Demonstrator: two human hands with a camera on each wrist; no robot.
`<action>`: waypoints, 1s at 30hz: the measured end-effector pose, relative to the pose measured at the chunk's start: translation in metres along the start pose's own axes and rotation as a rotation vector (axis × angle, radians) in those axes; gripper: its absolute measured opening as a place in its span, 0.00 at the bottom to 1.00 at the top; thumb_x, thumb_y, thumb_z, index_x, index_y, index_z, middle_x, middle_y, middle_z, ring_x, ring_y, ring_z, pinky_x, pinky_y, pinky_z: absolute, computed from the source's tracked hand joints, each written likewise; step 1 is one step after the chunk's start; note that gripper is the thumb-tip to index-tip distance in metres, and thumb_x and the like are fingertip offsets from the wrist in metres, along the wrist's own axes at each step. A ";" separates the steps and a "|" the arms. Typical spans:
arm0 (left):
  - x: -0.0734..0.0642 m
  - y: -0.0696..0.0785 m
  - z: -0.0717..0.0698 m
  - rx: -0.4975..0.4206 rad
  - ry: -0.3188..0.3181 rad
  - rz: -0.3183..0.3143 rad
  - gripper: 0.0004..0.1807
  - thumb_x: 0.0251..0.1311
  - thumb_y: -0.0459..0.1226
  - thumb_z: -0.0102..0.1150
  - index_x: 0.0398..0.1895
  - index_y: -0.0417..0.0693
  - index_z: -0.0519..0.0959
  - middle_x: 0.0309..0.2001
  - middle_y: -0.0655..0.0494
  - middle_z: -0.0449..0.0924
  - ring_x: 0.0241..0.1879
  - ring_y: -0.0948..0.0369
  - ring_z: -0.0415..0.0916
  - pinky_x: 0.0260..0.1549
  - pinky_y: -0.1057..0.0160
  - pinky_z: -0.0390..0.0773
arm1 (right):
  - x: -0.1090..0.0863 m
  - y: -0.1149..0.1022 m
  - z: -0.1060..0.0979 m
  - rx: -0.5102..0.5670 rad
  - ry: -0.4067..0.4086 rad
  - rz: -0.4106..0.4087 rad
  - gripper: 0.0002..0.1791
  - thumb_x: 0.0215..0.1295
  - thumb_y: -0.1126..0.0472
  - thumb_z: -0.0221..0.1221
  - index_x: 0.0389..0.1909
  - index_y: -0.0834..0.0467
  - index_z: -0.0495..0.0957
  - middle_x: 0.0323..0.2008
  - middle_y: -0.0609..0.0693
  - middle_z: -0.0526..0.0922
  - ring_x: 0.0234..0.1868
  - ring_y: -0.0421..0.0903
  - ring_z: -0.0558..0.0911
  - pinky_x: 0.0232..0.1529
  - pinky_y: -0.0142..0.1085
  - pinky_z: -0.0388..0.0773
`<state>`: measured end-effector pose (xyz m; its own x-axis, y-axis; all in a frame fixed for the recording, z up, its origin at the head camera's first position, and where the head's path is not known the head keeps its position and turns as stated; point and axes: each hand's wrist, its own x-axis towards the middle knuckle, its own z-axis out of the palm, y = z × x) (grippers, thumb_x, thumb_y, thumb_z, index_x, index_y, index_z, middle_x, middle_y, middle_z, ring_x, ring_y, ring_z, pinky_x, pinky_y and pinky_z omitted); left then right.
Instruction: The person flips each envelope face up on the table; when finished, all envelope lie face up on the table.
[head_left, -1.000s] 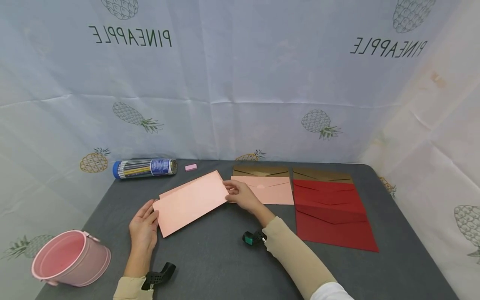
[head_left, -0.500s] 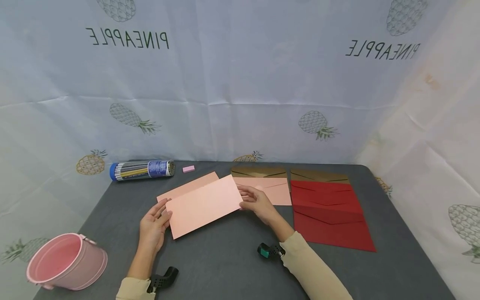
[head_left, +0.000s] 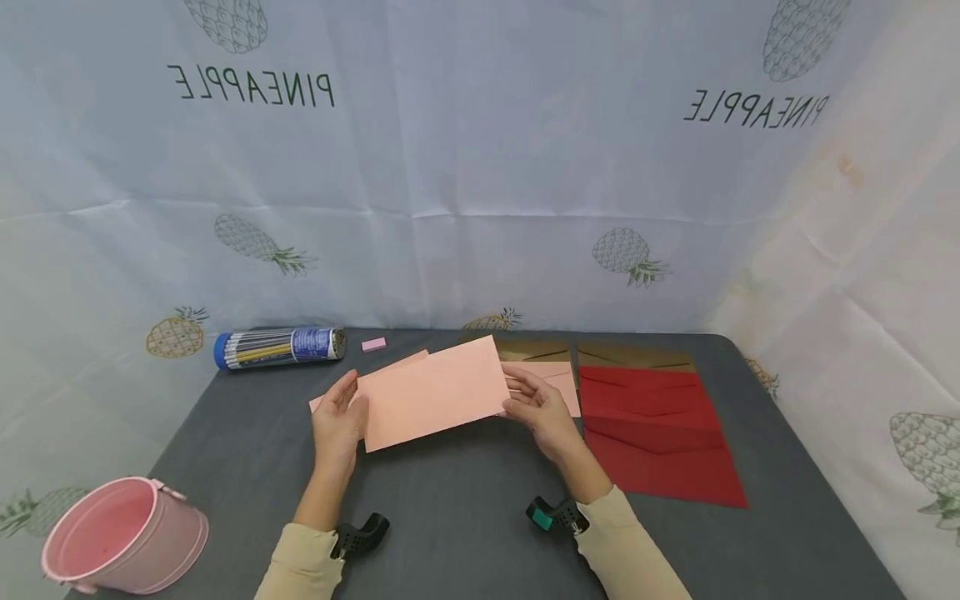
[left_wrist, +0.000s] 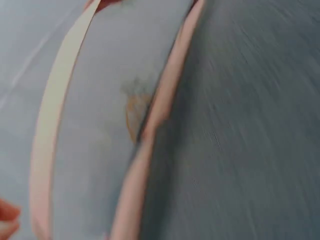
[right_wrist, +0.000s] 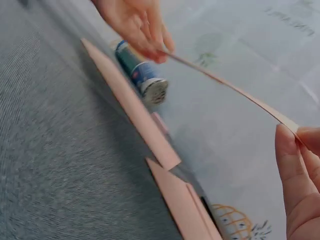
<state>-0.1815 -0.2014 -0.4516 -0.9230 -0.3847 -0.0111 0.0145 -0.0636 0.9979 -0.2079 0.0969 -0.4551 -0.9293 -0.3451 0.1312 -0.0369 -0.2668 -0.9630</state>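
Observation:
A pale pink envelope (head_left: 435,396) is held up off the table by both hands, slightly tilted with its right end higher. My left hand (head_left: 335,425) grips the left end, thumb in front. At the other end, my right hand (head_left: 551,417) pinches the short edge between thumb and fingers. The right wrist view shows the held envelope (right_wrist: 235,87) nearly edge-on, stretched between the hands. Below and behind it, a second pink envelope (right_wrist: 130,100) lies on the table, mostly covered in the head view. A third pink envelope (head_left: 558,379) lies partly behind my right hand.
Gold envelopes (head_left: 637,358) lie at the back, with overlapping red envelopes (head_left: 660,442) in front at right. A clear tube of pencils (head_left: 281,346) and a small pink eraser-like block (head_left: 373,344) sit back left. A pink bucket (head_left: 172,542) stands front left.
Both hands have carried the held envelope rightward and up, off the second pink envelope, which it first mostly covered. The grip at both ends stays.

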 end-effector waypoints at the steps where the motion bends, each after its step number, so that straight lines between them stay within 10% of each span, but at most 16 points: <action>1: -0.003 0.004 0.008 0.023 0.014 0.044 0.27 0.64 0.24 0.47 0.68 0.36 0.62 0.72 0.46 0.55 0.71 0.59 0.55 0.65 0.63 0.64 | -0.002 -0.003 0.000 0.004 0.014 -0.014 0.32 0.62 0.74 0.57 0.68 0.67 0.59 0.53 0.53 0.77 0.47 0.40 0.82 0.42 0.32 0.82; 6: -0.026 0.029 0.056 0.146 0.006 0.258 0.29 0.63 0.26 0.49 0.69 0.41 0.62 0.75 0.48 0.45 0.74 0.51 0.44 0.67 0.48 0.58 | -0.007 -0.019 0.003 -0.003 0.122 -0.098 0.33 0.61 0.73 0.58 0.67 0.66 0.60 0.51 0.50 0.76 0.48 0.40 0.81 0.43 0.31 0.82; 15: -0.083 0.056 0.116 0.218 -0.430 0.461 0.29 0.67 0.34 0.51 0.71 0.47 0.60 0.69 0.46 0.61 0.67 0.48 0.63 0.57 0.47 0.72 | -0.013 -0.035 0.030 -0.303 0.186 -0.406 0.25 0.61 0.74 0.57 0.60 0.69 0.69 0.53 0.67 0.77 0.51 0.40 0.79 0.45 0.31 0.81; 30: -0.089 0.064 0.107 0.142 -0.338 0.580 0.31 0.66 0.35 0.54 0.71 0.49 0.59 0.63 0.41 0.64 0.59 0.48 0.72 0.44 0.58 0.80 | -0.021 -0.035 0.055 -0.784 0.119 -0.758 0.23 0.56 0.75 0.61 0.55 0.62 0.78 0.52 0.57 0.81 0.52 0.49 0.79 0.50 0.36 0.79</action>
<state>-0.1391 -0.0728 -0.3802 -0.8511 -0.0106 0.5250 0.5130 0.1966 0.8356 -0.1667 0.0638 -0.4114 -0.5947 -0.2329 0.7695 -0.7980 0.2876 -0.5296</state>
